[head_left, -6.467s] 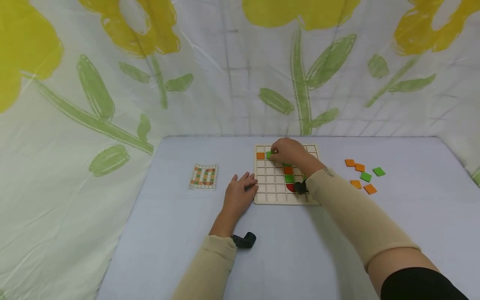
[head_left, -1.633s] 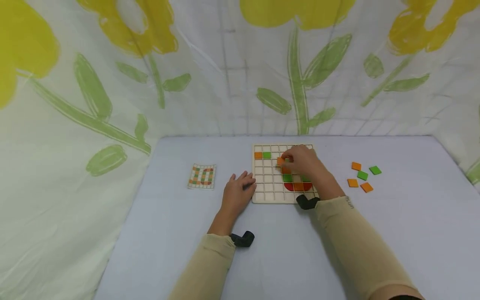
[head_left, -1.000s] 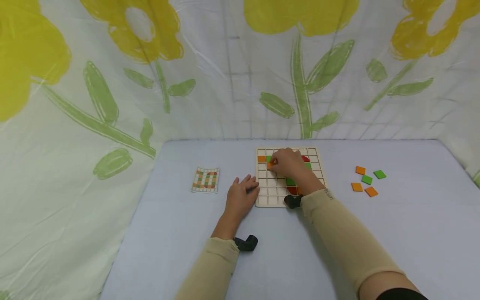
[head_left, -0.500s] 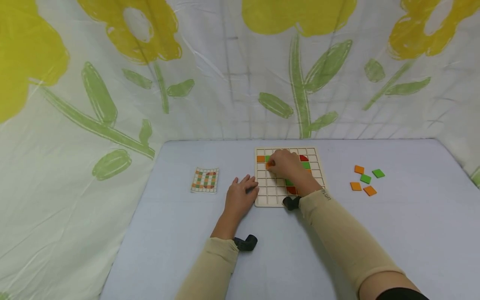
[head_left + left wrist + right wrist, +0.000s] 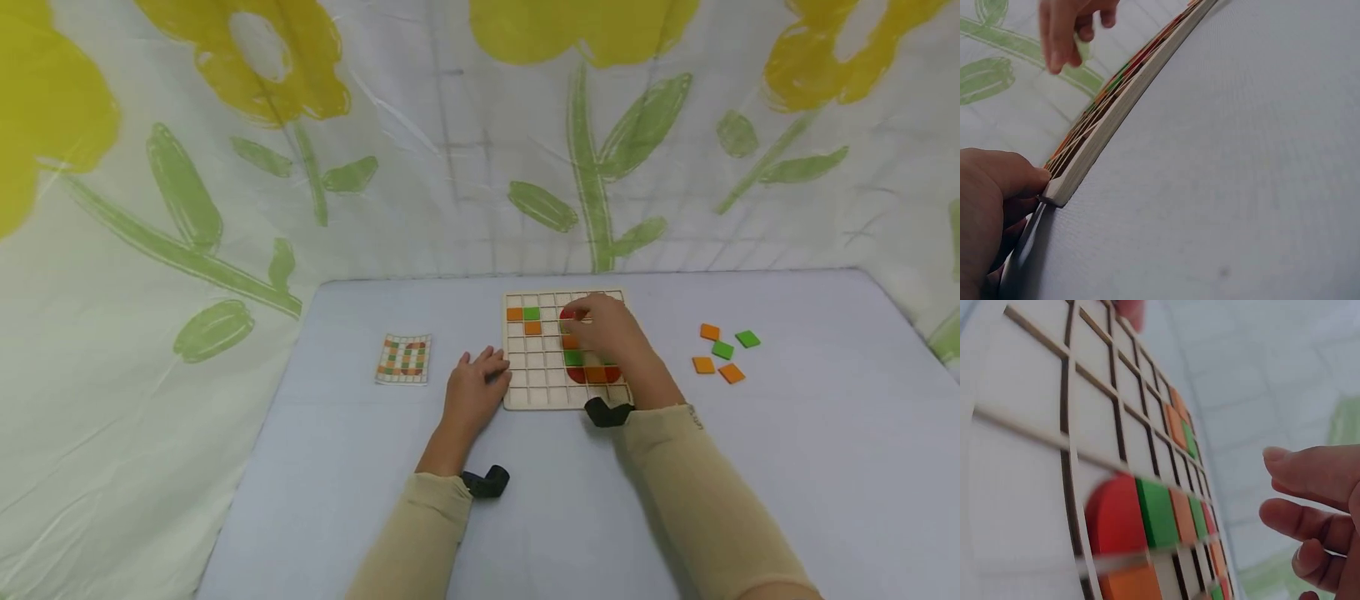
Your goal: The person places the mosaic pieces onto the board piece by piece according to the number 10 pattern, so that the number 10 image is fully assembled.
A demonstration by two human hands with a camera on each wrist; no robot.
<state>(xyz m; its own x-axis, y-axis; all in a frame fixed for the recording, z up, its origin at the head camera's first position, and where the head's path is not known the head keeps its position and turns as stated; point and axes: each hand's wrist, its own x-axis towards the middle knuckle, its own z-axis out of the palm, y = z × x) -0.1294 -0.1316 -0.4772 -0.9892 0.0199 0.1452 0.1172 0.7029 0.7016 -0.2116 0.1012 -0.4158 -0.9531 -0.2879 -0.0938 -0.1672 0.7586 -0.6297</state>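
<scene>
A wooden grid board (image 5: 540,383) lies on the table with coloured tiles in its cells. At its upper left sit an orange tile (image 5: 514,314), a green tile (image 5: 531,313) and, below the green one, another orange tile (image 5: 532,328). Red, green and orange pieces form a ring on the board's right half, partly covered by my right hand (image 5: 611,329). That hand hovers over the board, thumb and fingers apart, holding nothing, as the right wrist view confirms. My left hand (image 5: 472,392) rests at the board's left edge, its thumb (image 5: 1029,181) touching the corner in the left wrist view.
Several loose orange and green tiles (image 5: 722,349) lie on the table right of the board. A small pattern card (image 5: 403,359) with a coloured grid lies to the left. A flower-printed sheet (image 5: 405,225) hangs behind the table's back edge.
My right hand put a green tile, then an orange one below it, into the board's upper left cells. It has let go and moved right. My left hand has stayed put.
</scene>
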